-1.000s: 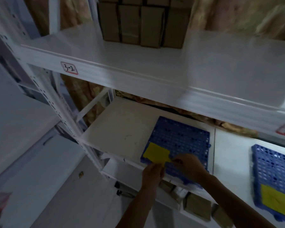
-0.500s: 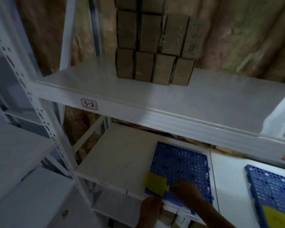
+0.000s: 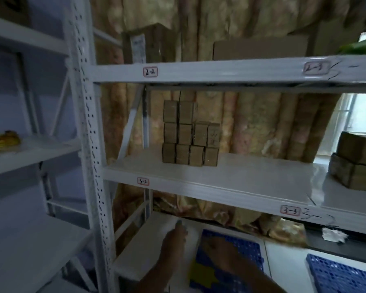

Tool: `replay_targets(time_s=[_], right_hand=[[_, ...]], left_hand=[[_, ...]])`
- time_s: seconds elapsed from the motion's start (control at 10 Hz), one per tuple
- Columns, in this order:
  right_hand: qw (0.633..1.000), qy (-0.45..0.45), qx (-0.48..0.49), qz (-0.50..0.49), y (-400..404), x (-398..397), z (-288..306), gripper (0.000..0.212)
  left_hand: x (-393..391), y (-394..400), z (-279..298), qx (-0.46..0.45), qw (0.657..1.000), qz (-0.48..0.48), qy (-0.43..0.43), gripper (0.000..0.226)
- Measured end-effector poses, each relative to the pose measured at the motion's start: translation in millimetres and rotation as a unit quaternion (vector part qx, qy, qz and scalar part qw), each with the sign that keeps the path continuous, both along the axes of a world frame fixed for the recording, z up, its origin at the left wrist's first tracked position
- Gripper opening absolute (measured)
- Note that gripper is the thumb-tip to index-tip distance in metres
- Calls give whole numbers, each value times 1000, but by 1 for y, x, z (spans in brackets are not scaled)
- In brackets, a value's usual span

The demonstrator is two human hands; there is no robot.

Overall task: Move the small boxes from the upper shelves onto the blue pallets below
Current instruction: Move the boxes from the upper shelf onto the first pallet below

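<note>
I see my left hand [image 3: 174, 240] with blurred fingers [image 3: 181, 226] spread, holding nothing above the white lower shelf [image 3: 148, 235], small brown cardboard boxes [image 3: 189, 140] stacked above, and my right hand [image 3: 218, 251] over the blue perforated plastic pallet [image 3: 247, 250], grip too blurred to tell.

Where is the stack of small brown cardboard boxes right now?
In the head view, the stack of small brown cardboard boxes stands centre-left on the white shelf labelled 3-2, above the blue perforated plastic pallet.

Ten small boxes [image 3: 190, 137] stacked on the middle shelf [image 3: 241, 176]: four, four, two. Two blue pallets [image 3: 247, 248] below. Two hands [image 3: 175, 240]. Four shelf labels [image 3: 150, 72]. One yellow sheet [image 3: 201, 271].
</note>
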State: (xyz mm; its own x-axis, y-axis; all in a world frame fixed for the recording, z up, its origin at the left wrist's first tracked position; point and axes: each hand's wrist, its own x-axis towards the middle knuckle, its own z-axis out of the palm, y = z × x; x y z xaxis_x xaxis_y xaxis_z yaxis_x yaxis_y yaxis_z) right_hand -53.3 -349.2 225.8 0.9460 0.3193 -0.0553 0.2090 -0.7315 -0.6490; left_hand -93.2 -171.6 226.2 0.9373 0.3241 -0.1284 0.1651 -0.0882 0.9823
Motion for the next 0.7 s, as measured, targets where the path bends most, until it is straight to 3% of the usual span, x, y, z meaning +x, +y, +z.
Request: replay_targets(time_s=[0.1, 0.2, 0.3, 0.4, 0.6, 0.7], right_hand=[[988, 52, 141, 41, 23, -2, 66, 58], [979, 51, 184, 71, 38, -12, 121, 31], [967, 36, 245, 52, 59, -15, 173, 24], [969, -29, 245, 5, 75, -8, 214, 29], [950, -102, 294, -30, 104, 26, 257, 61], [936, -146, 318, -40, 117, 54, 270, 49]], left_hand=[[-5, 16, 103, 17, 997, 26, -70, 46], [1, 29, 153, -78, 989, 24, -123, 48], [1, 41, 196, -4, 988, 1, -153, 60], [6, 54, 221, 135, 976, 12, -168, 66], [47, 78, 254, 161, 959, -2, -231, 51], [80, 93, 267, 174, 951, 7, -255, 42]])
